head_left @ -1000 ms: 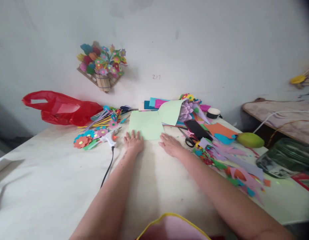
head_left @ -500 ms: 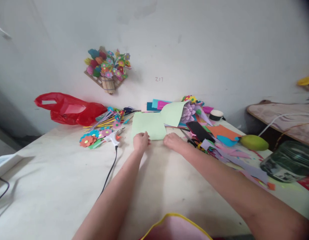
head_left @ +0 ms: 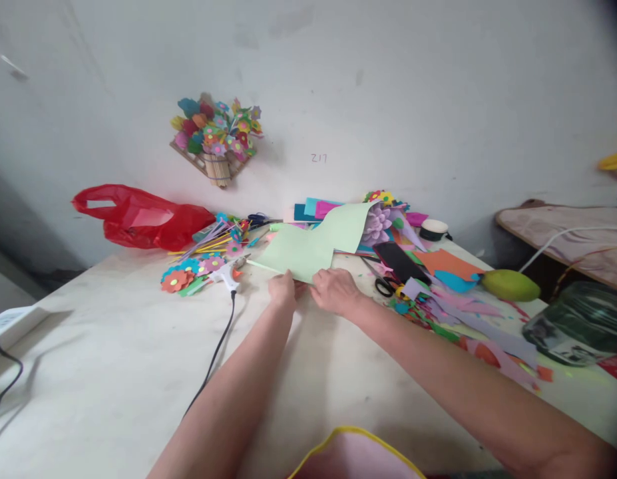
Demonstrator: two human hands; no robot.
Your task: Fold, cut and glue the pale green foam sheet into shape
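A pale green sheet [head_left: 308,245] of craft foam lies at the far middle of the table [head_left: 113,346], its near edge lifted off the surface. My left hand [head_left: 282,289] pinches that near edge from the left. My right hand [head_left: 334,290] grips the same edge just to the right, fingers curled over it. The sheet's far end curls up against a stack of coloured sheets [head_left: 313,209].
A glue gun [head_left: 226,273] with a black cord lies left of my hands, beside foam flowers [head_left: 181,277] and sticks. A red plastic bag [head_left: 141,217] sits further left. Scissors [head_left: 383,284], a black phone [head_left: 398,259], coloured scraps [head_left: 452,306] and a green fruit [head_left: 510,285] crowd the right.
My hands went from lying flat on the sheet's near edge to gripping it. The near edge has come up off the table and the hands have drawn closer together.
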